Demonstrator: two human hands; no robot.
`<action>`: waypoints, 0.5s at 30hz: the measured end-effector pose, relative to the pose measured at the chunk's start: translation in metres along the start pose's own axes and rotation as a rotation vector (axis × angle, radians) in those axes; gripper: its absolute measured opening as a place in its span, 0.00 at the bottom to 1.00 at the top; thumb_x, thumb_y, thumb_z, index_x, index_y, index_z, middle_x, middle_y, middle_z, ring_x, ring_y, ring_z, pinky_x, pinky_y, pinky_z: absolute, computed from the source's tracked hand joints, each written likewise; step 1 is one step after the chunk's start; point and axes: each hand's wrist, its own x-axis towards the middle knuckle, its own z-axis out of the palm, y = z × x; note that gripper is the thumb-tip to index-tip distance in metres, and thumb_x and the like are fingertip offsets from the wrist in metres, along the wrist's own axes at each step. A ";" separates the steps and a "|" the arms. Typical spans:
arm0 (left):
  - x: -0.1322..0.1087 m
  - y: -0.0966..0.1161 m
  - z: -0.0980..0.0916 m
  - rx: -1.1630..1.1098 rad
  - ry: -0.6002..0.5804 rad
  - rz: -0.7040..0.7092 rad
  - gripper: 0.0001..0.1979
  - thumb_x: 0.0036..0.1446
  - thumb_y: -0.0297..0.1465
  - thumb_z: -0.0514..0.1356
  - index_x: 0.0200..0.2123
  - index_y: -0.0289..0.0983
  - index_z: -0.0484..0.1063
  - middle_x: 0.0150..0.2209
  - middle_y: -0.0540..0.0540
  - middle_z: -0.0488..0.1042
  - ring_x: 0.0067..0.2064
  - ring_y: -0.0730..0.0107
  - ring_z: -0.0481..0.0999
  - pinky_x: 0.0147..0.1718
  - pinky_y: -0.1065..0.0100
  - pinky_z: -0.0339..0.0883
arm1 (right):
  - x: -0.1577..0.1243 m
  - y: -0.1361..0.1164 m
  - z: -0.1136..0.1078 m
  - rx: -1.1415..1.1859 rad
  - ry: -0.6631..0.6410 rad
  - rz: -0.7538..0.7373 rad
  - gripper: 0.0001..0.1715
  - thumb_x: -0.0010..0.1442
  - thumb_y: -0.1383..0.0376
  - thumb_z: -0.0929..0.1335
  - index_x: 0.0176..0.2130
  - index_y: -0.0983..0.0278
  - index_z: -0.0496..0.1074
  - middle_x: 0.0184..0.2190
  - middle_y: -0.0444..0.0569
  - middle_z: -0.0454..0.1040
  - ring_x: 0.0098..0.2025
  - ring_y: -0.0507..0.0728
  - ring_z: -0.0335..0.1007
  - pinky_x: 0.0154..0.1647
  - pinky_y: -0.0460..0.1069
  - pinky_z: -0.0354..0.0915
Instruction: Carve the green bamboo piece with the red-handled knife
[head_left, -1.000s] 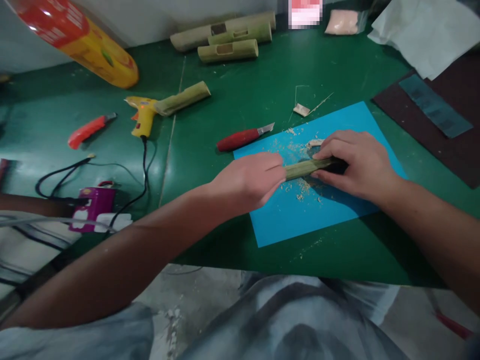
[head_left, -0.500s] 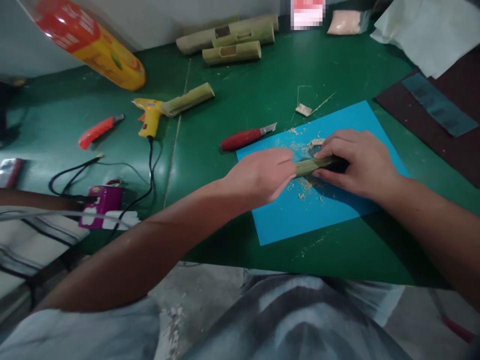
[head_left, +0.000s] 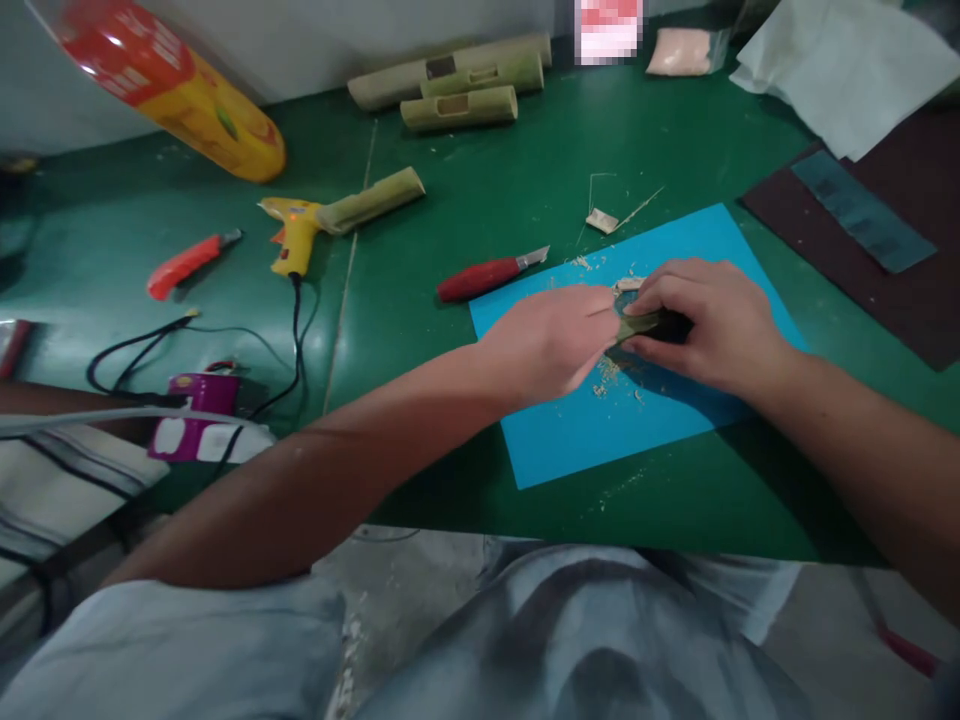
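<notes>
A green bamboo piece (head_left: 637, 326) is held between my two hands over a blue sheet (head_left: 555, 450). My left hand (head_left: 559, 335) is closed round its left part and covers most of that end. With thumb and fingers, my right hand (head_left: 709, 315) grips the right end, where a dark area shows under the palm; whether it is shadow or another thing I cannot make out. Pale shavings (head_left: 606, 378) lie scattered on the sheet below. A red-handled knife (head_left: 487, 277) rests at the sheet's upper left edge, just beyond my left hand.
On the green table (head_left: 525, 180) are a yellow glue gun (head_left: 296, 235) with a bamboo piece (head_left: 379, 200) at its nozzle, a red cutter (head_left: 187, 265) and a purple box (head_left: 199, 405) with cords. Cut bamboo tubes (head_left: 480, 108) and a bottle (head_left: 202, 100) stand behind.
My left hand has slid right along the bamboo, closer to my right hand, so less of the bamboo shows between them. My right hand keeps its grip. The view has shifted slightly.
</notes>
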 end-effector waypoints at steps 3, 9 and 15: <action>-0.009 -0.003 -0.001 -0.021 -0.004 0.002 0.17 0.76 0.32 0.50 0.41 0.36 0.79 0.40 0.42 0.79 0.42 0.61 0.78 0.39 0.63 0.69 | 0.001 -0.001 0.000 0.002 -0.005 0.003 0.13 0.62 0.50 0.74 0.42 0.54 0.78 0.46 0.51 0.82 0.50 0.69 0.77 0.44 0.60 0.64; 0.001 0.000 0.003 -0.059 0.044 0.002 0.15 0.74 0.31 0.53 0.40 0.34 0.79 0.39 0.42 0.78 0.41 0.61 0.78 0.37 0.62 0.68 | 0.002 -0.002 0.000 -0.006 0.015 0.005 0.12 0.61 0.51 0.74 0.40 0.55 0.77 0.45 0.51 0.82 0.49 0.68 0.77 0.43 0.60 0.64; -0.004 -0.004 0.001 -0.071 0.063 0.033 0.16 0.75 0.31 0.52 0.39 0.36 0.79 0.37 0.43 0.78 0.40 0.62 0.78 0.38 0.63 0.68 | 0.001 -0.002 0.001 -0.028 0.016 -0.011 0.13 0.60 0.52 0.75 0.41 0.56 0.77 0.44 0.51 0.83 0.48 0.68 0.78 0.42 0.60 0.63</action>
